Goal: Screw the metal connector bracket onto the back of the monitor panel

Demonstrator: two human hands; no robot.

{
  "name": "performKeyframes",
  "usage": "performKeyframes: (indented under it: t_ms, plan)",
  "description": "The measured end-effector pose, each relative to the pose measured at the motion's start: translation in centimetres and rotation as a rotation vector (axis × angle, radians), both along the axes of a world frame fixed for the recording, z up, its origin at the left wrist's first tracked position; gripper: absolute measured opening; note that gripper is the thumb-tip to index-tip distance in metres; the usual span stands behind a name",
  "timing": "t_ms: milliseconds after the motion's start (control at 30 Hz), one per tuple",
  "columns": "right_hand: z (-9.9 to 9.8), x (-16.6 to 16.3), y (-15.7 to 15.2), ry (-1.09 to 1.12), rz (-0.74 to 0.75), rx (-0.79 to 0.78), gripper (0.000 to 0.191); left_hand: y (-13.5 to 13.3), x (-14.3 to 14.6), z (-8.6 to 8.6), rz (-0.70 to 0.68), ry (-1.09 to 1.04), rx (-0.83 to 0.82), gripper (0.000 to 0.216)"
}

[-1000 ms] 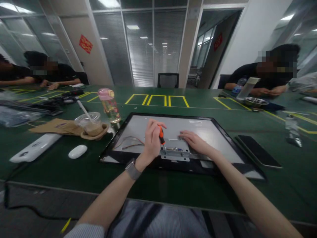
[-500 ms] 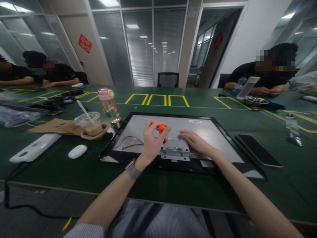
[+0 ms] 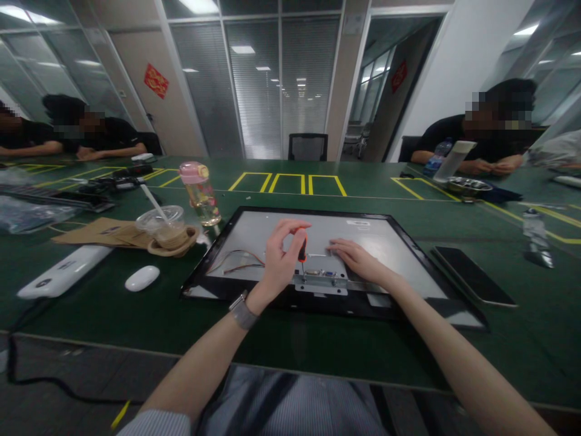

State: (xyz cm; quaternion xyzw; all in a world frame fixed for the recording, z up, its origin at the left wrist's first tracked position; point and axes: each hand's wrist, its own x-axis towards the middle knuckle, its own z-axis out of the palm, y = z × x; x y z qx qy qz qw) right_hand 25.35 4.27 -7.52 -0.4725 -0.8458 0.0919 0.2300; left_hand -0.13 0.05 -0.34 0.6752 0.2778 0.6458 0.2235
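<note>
On the desk (image 3: 363,351), a screen (image 3: 381,233) is laid; on it the right hand (image 3: 356,257) is rested open; by the left hand (image 3: 280,257), at the screen's bracket (image 3: 318,286), a screwdriver (image 3: 302,252) is gripped; if it's tilted, the screen could be scratched.

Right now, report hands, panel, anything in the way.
Left hand gripping screwdriver, tip down at bracket. Right hand on panel. Phone beside panel, clear of hands.

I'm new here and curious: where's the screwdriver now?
The screwdriver is nearly upright in the left hand, near the centre of the head view, pointing down at the left end of the port bracket on the monitor panel.
</note>
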Motion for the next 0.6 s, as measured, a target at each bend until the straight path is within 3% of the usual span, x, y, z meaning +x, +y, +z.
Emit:
performKeyframes:
  t_ms: [133, 600]
  plan:
    - [0.02, 0.05, -0.05, -0.002, -0.004, -0.007, 0.042, 0.00, 0.02, 0.15, 0.003, 0.022, 0.055, 0.013]
    - [0.18, 0.08, -0.20, 0.001, -0.016, -0.021, 0.041, -0.17, 0.10, 0.40, -0.207, 0.002, -0.099, 0.030]
